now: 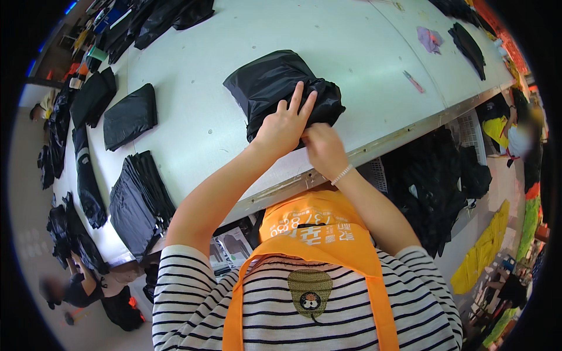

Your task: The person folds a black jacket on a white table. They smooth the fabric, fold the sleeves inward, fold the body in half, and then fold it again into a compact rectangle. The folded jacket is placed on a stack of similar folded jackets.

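Observation:
A folded bundle of shiny black cloth (266,76) lies on the pale table near its front edge, its right end bunched and puffy. Across its top rests my left hand (284,126), pressing down with the fingers stretched out and apart. Close beside it, at the bundle's near right edge, my right hand (324,146) is curled and slightly blurred. Its fingers pinch the edge of the black cloth, with the fingertips partly hidden. A beaded bracelet (341,175) circles the right wrist.
Folded black pieces (132,117) and a fanned black stack (139,202) lie on the left. A small red-handled tool (414,82), a purple cloth (430,40) and a black piece (467,51) lie right. Below the table edge hang black garments (430,187). Other people work at both sides.

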A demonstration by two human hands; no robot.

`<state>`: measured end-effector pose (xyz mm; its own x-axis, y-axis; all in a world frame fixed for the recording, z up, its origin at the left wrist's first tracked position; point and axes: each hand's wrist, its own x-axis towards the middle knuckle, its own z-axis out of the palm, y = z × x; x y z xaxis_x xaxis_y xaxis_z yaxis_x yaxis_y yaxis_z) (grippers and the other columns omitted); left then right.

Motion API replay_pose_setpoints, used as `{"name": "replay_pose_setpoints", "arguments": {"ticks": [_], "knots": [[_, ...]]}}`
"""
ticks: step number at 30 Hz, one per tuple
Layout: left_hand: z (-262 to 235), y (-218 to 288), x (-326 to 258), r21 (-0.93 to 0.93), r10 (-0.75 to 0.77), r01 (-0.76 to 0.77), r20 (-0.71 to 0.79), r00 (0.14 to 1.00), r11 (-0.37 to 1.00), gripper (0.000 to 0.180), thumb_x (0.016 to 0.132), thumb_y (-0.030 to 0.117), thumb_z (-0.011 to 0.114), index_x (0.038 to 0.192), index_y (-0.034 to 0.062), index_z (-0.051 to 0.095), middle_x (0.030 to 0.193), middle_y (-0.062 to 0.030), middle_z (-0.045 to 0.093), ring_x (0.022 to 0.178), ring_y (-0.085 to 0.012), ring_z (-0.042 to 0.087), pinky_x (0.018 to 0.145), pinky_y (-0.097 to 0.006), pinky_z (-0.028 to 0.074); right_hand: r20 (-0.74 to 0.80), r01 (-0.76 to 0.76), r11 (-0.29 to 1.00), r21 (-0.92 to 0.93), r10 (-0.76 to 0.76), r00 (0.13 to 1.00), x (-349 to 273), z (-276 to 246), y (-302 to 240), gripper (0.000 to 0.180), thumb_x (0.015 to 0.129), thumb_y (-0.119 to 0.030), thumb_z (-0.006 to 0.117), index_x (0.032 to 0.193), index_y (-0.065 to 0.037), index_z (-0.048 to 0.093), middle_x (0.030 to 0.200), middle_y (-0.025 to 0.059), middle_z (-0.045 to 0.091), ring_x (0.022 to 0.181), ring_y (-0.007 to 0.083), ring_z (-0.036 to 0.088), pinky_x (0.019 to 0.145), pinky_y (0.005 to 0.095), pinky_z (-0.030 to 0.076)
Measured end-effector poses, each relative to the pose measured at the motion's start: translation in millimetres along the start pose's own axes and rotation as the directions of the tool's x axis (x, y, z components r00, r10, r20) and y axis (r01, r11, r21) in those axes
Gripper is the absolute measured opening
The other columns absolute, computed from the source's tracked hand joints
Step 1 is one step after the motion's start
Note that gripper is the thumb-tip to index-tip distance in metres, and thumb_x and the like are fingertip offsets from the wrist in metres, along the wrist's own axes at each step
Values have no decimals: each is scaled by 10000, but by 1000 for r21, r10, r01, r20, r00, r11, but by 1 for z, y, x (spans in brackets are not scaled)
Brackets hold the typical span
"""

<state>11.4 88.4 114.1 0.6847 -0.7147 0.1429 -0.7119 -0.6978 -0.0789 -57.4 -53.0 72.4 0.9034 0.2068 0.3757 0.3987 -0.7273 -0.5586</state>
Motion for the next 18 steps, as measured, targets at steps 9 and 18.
{"name": "replay_pose_setpoints", "arguments": {"ticks": [9,18], "knots": [[-2,4,9,-72,54,-45,128,990,996,828,730,18,602,1453,317,330,1504,-185,288,901,-298,604,628,-335,573,334,17,878,-479,165,928,5,-5,47,258,893,-322,546,971,-114,676,977,70,651,935,267,573,792,375,429],[4,33,9,2,202,-213,302,932,977,602,802,112,595,1370,261,464,1469,-194,345,978,-296,591,612,-319,575,327,230,835,-500,-63,943,10,-83,100,229,779,-352,679,785,-123,673,826,-6,633,888,204,567,729,360,410]]}}
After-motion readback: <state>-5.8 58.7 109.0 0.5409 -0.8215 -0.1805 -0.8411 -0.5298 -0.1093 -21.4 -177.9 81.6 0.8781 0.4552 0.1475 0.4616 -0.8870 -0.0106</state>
